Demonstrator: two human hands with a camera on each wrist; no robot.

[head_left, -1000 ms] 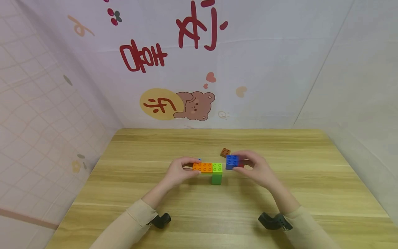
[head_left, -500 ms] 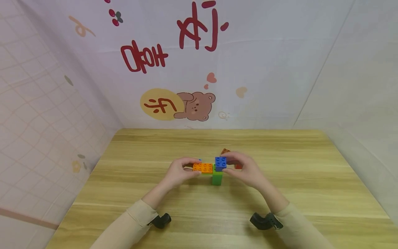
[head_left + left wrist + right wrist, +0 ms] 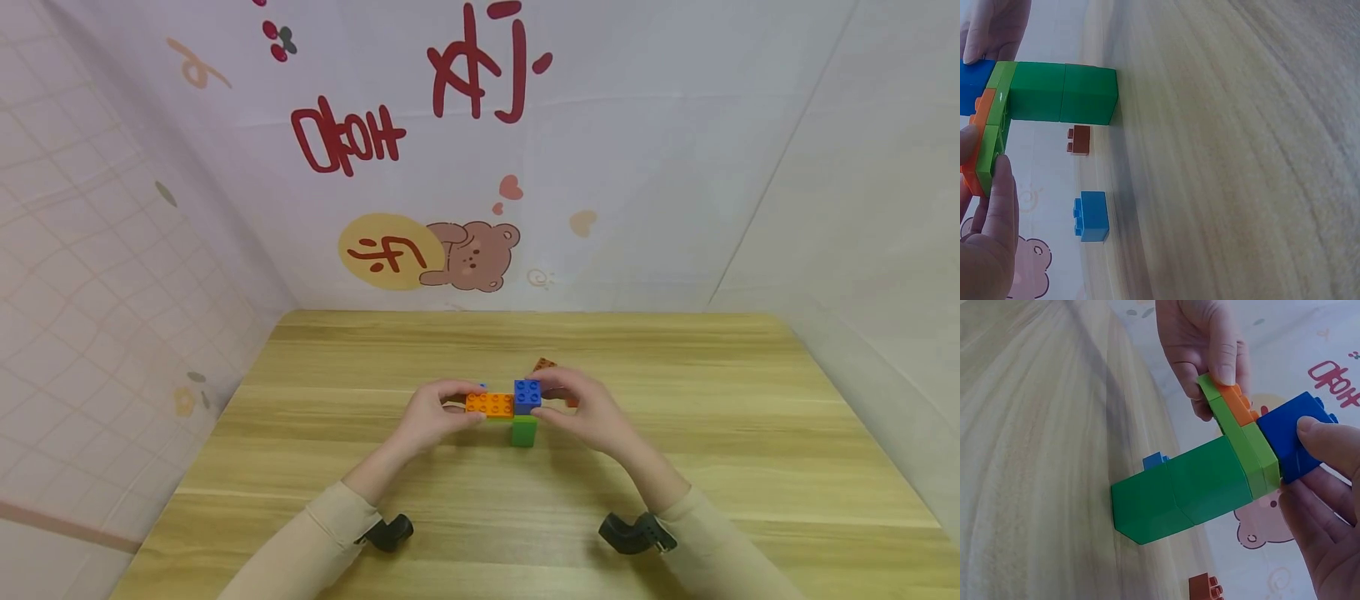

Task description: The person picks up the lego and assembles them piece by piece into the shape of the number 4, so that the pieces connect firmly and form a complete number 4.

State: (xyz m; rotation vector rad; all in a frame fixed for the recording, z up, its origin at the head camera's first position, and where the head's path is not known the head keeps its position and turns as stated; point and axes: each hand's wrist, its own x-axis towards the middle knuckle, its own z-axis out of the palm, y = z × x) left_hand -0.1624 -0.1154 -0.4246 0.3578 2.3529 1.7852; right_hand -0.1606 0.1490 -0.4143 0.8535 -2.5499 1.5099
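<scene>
A tower of two dark green bricks [image 3: 1179, 490] stands on the table, with light green bricks [image 3: 1254, 456] on top that reach out to the left. An orange brick [image 3: 489, 405] lies over that overhanging part. My left hand [image 3: 433, 418] pinches the orange brick and the light green overhang from front and back. Between the thumb and fingers of my right hand [image 3: 592, 414] is a blue brick [image 3: 527, 398]. It sits at the top of the tower beside the orange brick; whether its studs are fully pressed down I cannot tell.
Behind the tower lie a brown brick [image 3: 1081, 140] and a lighter blue brick [image 3: 1092, 216]. Partly hidden by my right hand is a red brick [image 3: 572, 403]. A printed cloth wall [image 3: 637, 167] rises at the table's [image 3: 480, 533] back edge.
My right hand has carried the blue brick leftward from beside the tower onto its top, covering the light green studs. My left hand has stayed in place.
</scene>
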